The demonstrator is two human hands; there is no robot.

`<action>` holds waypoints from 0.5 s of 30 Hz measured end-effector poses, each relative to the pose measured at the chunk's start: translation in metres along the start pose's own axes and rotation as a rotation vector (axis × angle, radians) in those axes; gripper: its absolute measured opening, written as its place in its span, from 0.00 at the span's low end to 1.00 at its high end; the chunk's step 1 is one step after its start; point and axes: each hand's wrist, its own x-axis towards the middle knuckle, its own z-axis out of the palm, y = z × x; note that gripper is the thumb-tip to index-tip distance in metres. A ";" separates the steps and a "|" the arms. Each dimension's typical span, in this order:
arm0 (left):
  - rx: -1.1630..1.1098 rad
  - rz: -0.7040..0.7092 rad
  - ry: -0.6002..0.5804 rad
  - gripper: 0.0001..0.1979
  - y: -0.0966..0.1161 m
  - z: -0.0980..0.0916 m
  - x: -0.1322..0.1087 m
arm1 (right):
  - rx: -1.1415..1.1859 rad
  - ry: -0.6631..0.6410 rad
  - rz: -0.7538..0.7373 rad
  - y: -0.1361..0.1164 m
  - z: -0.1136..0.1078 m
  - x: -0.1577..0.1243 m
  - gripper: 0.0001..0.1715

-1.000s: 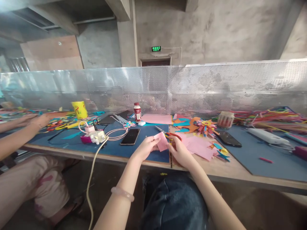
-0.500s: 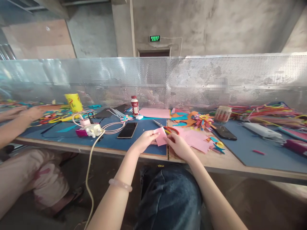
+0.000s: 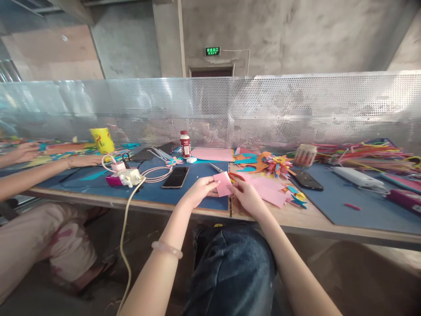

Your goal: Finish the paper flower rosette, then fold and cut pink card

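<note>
A small pink piece of paper is held up between my two hands, just above the table's front edge. My left hand pinches its left side with the thumb in front. On the lower right corner, the fingers of my right hand are closed. Behind the paper lie scissors with red-orange handles, their blades pointing to the back left and partly hidden. Larger pink sheets rest on the table right of my right hand. A dark phone lies left of my left hand.
A power strip with a trailing cable is at left. Behind stand a red bottle and a perforated metal screen. A paper flower, a jar and a second phone are at right. A co-worker's hands are far left.
The pink paper has tilted and shifted slightly up and right in my hands, both still holding it. One co-worker's hand has reached right, towards the power strip.
</note>
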 end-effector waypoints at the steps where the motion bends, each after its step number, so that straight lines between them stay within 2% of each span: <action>1: 0.008 -0.007 0.009 0.13 0.001 0.001 0.000 | 0.007 0.008 0.002 0.000 0.000 0.000 0.16; 15: 0.057 -0.029 0.020 0.10 0.004 0.004 -0.001 | 0.053 0.019 0.011 0.002 0.000 0.001 0.16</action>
